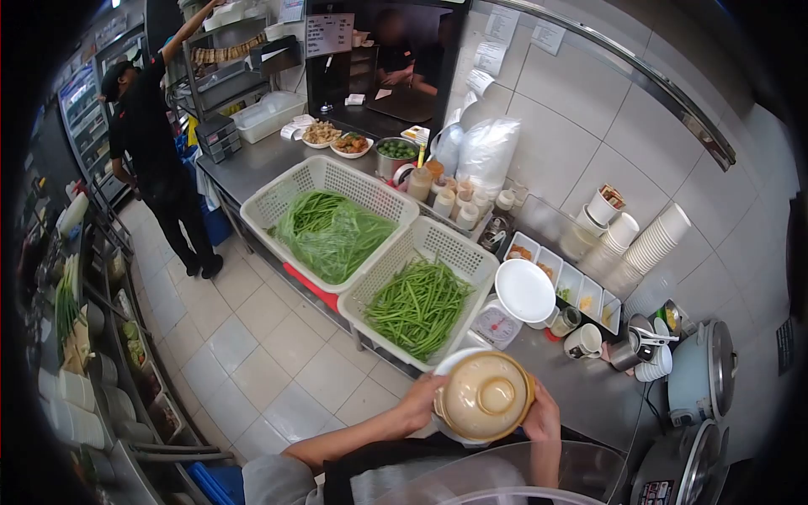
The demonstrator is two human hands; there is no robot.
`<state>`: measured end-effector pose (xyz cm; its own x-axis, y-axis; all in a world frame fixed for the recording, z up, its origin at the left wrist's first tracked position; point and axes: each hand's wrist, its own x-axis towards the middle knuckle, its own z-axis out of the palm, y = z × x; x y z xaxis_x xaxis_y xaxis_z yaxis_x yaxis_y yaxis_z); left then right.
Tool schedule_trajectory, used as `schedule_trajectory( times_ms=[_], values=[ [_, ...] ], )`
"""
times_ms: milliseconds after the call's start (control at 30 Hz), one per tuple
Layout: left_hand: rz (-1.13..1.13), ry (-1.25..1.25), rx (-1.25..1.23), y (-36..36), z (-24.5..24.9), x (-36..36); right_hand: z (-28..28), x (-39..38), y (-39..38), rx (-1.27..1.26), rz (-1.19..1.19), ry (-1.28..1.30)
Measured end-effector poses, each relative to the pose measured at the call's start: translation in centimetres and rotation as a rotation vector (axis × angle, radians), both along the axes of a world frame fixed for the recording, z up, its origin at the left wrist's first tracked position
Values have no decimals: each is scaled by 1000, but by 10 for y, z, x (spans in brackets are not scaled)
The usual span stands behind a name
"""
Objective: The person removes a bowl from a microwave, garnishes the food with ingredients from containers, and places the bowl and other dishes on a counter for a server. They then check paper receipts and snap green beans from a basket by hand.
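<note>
A tan lidded clay pot [484,396] sits on a white plate [441,421] at the front of my body. My left hand [418,402] grips the left side of the plate, by the pot. On the right side, my right hand [543,414] is closed around the edge by the pot. Just beyond is a white basket [352,301] of green beans [418,305], next to a kitchen scale [497,325] with a white plate [525,290] on top.
Another basket [252,210] holds bagged greens [332,231]. Sauce bottles [446,200], stacked cups [665,236] and a rice cooker [699,374] line the wall side. A co-worker [156,143] stands at far left, one arm raised to a shelf.
</note>
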<state>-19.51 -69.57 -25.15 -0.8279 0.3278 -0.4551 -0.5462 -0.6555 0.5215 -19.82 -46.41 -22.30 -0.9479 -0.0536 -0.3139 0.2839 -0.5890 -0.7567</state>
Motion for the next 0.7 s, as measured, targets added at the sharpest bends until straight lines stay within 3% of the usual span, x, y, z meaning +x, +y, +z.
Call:
schedule_trajectory(
  times_ms=[133,233,267,367,467,700],
  values=[
    [334,-90,-106,-54,38,16,11,-43,-69,-18,269,9],
    [384,3,-47,-95,33,23,4,-62,-102,22,344,7],
    [413,-25,-73,-109,22,24,-2,-72,-117,41,365,-16],
    [602,-191,-140,-143,54,31,10,-90,-179,-31,492,-74],
    [682,-170,-141,-185,39,34,-17,-114,-228,-54,567,-62],
    [794,-59,-97,-291,11,31,-21,-144,-358,13,667,-58]
  ],
)
